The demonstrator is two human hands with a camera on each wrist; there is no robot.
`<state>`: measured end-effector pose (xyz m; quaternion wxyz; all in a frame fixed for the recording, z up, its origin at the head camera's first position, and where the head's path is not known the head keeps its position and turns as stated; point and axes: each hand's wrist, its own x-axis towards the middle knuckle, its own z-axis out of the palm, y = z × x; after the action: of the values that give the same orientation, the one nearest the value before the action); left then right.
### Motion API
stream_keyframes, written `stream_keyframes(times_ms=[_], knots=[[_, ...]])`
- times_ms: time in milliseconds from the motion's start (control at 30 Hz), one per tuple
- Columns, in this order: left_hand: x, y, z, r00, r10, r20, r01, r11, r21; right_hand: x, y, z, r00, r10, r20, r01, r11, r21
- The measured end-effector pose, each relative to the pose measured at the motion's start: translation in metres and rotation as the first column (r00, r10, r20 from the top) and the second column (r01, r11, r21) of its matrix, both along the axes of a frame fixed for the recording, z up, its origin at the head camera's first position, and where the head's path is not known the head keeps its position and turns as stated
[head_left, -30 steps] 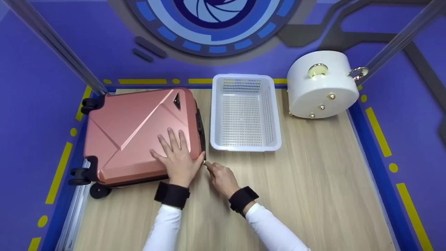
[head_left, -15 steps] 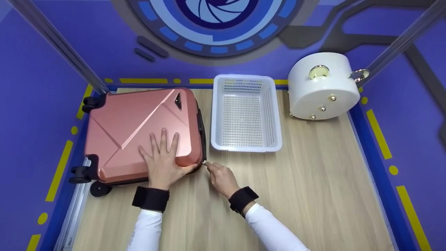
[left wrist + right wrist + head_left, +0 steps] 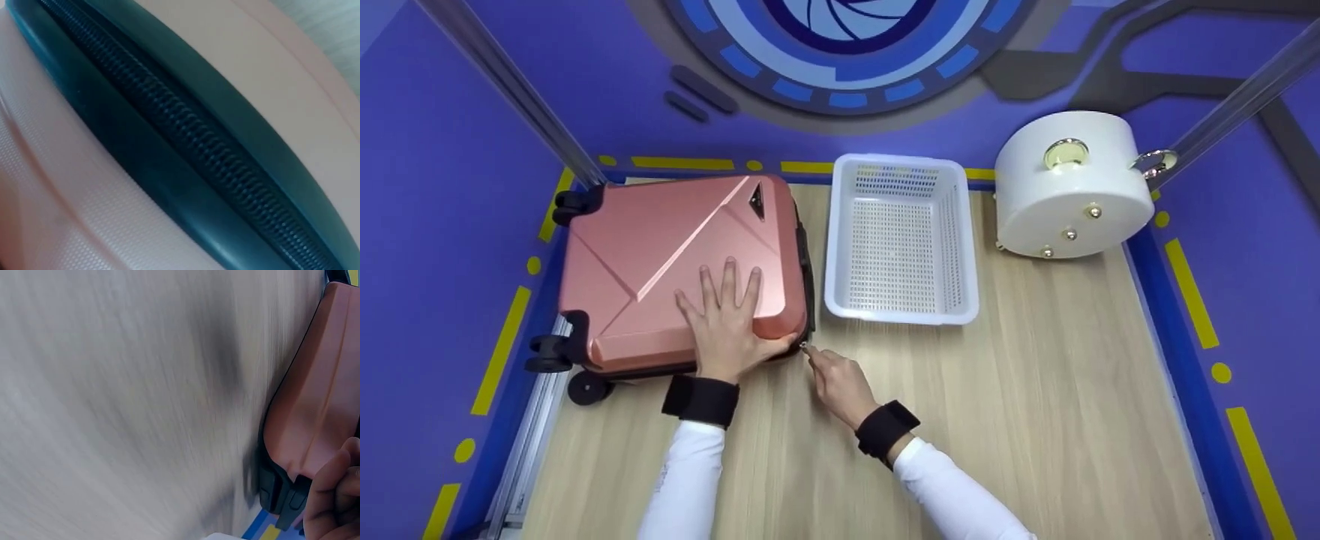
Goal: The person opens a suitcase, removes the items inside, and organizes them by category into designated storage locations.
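Observation:
A pink hard-shell suitcase [image 3: 682,232] lies flat on the left of the wooden surface, its wheels toward the left wall. My left hand [image 3: 726,334] rests on the lid with fingers spread, the thumb reaching along the edge toward the near right corner. At that corner my right hand [image 3: 841,386] pinches a small metal zipper pull [image 3: 804,346]. Black zipper teeth [image 3: 191,129] between dark trim strips fill the left wrist view, and look closed along the stretch seen there. Curled fingers [image 3: 332,495] beside the suitcase show in the right wrist view; the pull is hidden there.
A white perforated plastic basket [image 3: 901,315] stands right of the suitcase. Farther right, against the back wall, sits a white rounded case [image 3: 1072,180] with gold studs and ring-like metal fittings. Blue printed walls [image 3: 607,90] enclose the back and sides.
My left hand has slid left along the lid, away from the corner, its thumb now along the edge. My right hand keeps its pinch on the zipper pull. The head view has shifted slightly.

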<state>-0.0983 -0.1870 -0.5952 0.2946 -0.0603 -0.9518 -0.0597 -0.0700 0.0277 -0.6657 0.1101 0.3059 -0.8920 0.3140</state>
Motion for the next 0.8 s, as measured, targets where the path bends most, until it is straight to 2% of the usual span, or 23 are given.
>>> stream_keyframes(times_ms=[200,333,433,533,633,700,800], knots=[[-0.014,0.004,0.000,1.000,-0.020,0.001,0.020,1.000,0.004,-0.002,-0.005,0.004,0.998,-0.065,-0.019,0.065,0.997,0.036],[-0.017,0.006,0.003,0.999,-0.011,0.031,0.010,1.000,0.025,0.000,-0.014,0.007,0.995,-0.092,-0.025,0.094,0.991,0.090],[-0.015,0.006,0.008,0.995,0.005,0.099,-0.009,0.999,0.040,0.004,-0.020,0.008,0.993,-0.111,-0.044,0.116,0.985,0.131],[-0.013,0.007,0.013,0.982,0.012,0.189,-0.024,0.998,0.060,0.006,-0.023,0.010,0.988,-0.139,-0.070,0.148,0.976,0.160],[-0.008,0.008,0.015,0.974,0.008,0.228,-0.030,0.995,0.093,0.006,-0.021,0.013,0.986,-0.156,-0.057,0.163,0.972,0.167],[-0.002,0.010,0.014,0.979,-0.001,0.204,-0.023,0.993,0.115,0.005,-0.019,0.015,0.987,-0.163,-0.019,0.164,0.974,0.154],[0.008,0.016,0.007,0.994,-0.021,0.110,0.001,0.985,0.175,0.001,-0.015,0.019,0.985,-0.162,0.061,0.156,0.983,0.092]])
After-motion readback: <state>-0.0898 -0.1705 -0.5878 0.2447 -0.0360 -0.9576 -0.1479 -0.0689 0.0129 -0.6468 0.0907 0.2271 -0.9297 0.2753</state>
